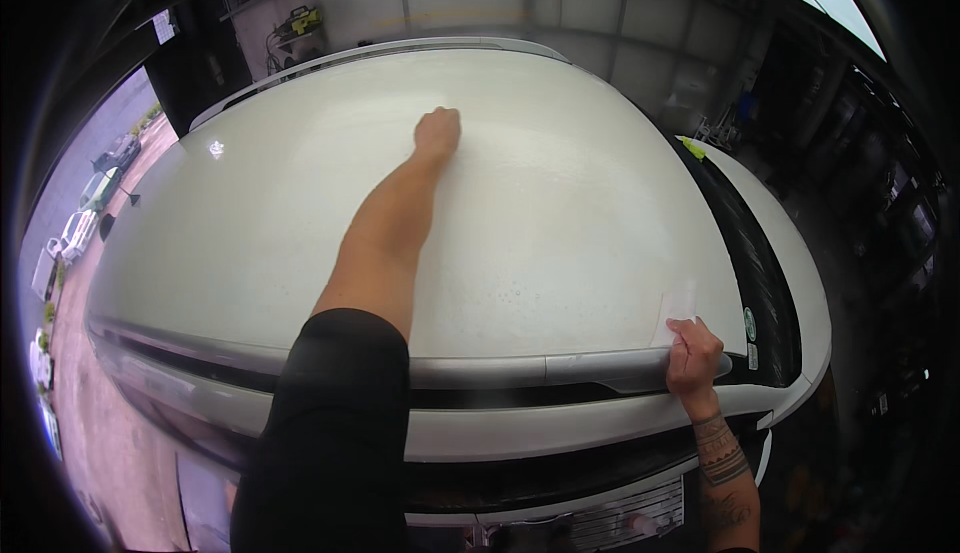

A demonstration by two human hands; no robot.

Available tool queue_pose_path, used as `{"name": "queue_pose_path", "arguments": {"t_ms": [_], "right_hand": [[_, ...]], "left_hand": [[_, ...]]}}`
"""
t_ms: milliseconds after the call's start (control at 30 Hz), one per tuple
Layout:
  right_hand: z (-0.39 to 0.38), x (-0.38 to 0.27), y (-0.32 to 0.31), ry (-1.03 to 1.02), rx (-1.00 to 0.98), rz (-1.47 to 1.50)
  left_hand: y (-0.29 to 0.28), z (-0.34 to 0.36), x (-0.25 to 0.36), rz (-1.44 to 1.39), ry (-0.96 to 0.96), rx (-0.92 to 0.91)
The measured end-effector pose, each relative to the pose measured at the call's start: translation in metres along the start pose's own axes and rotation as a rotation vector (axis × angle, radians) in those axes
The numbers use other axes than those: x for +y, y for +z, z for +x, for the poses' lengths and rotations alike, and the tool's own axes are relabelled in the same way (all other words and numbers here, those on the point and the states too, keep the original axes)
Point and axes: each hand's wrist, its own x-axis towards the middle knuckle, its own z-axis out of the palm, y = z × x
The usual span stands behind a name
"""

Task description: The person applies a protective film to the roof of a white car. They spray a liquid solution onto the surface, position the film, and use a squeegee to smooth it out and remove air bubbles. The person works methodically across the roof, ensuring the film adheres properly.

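Observation:
A white car roof [540, 223] fills the middle of the view, with water drops on part of its surface. Stretched far across it, my left hand [438, 135] is closed with its knuckles up. Its fingers curl down at the roof, and anything inside them is hidden. My right hand [693, 355] is closed near the front end of the silver roof rail [600, 365]. A pale, thin, translucent sheet [680, 303] shows at its fingertips against the roof, and the hand pinches its edge.
The far roof rail [400, 47] runs along the opposite side. A dark windshield [745, 253] curves down at the right, with a yellow-green cloth [692, 148] at its far corner. A yellow-green power tool [302, 21] sits by the back wall. Parked cars [78, 233] stand outside at left.

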Motion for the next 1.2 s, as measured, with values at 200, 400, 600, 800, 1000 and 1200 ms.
{"name": "queue_pose_path", "arguments": {"t_ms": [200,400,600,800,1000,1200], "right_hand": [[-0.007,-0.007,0.008,0.014,0.063,0.005],[-0.002,-0.005,0.000,-0.027,0.030,0.002],[0.005,-0.002,0.005,-0.053,-0.026,0.033],[-0.005,-0.005,0.001,-0.011,0.037,0.031],[-0.009,-0.006,-0.003,0.025,0.037,-0.007],[0.006,-0.005,0.015,-0.039,0.003,0.040]], "left_hand": [[-0.146,-0.156,-0.440,0.428,-0.770,0.127],[-0.010,0.015,-0.112,0.189,-0.099,0.128],[0.023,-0.005,0.118,-0.137,0.240,-0.019],[-0.089,-0.069,-0.290,0.324,-0.477,0.039],[-0.098,-0.081,-0.279,0.220,-0.560,0.031],[0.009,-0.044,0.102,-0.073,0.189,0.016]]}}
